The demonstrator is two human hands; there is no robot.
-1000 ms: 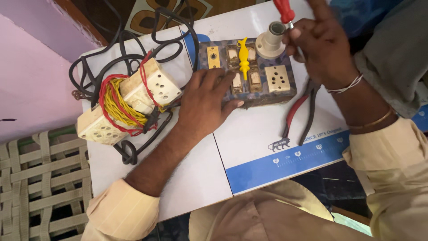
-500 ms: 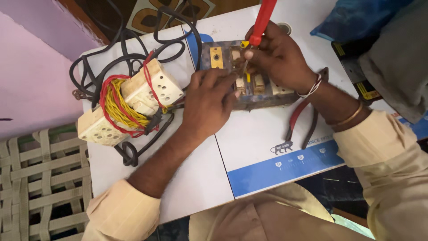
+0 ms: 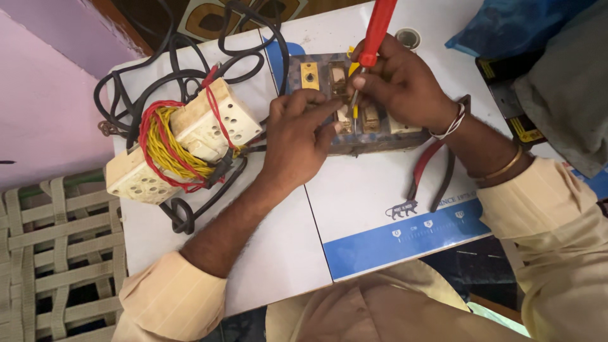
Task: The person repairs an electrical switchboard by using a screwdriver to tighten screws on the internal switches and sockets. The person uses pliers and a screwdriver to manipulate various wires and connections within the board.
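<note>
Switchboard (image 3: pixel 354 107) near board's far edge, long axis left-right. Right hand (image 3: pixel 399 85) closed round screwdriver (image 3: pixel 373 38), tip down into it. Left hand (image 3: pixel 297 136) pressing near edge, fingers spread; both touching.

I see a white board with a blue strip (image 3: pixel 380 209) lying flat, with a dark switchboard panel of sockets and switches (image 3: pixel 354 136) on its far middle. My left hand (image 3: pixel 297 142) rests on the panel's left end, and my right hand (image 3: pixel 399 85) sits above it, closed around a red-handled screwdriver (image 3: pixel 377 31). Right of the panel lie red-handled pliers (image 3: pixel 430 171). To the left sits a cream extension box wound with red and yellow wire (image 3: pixel 183 142), black cable (image 3: pixel 177 63) looped behind it.
</note>
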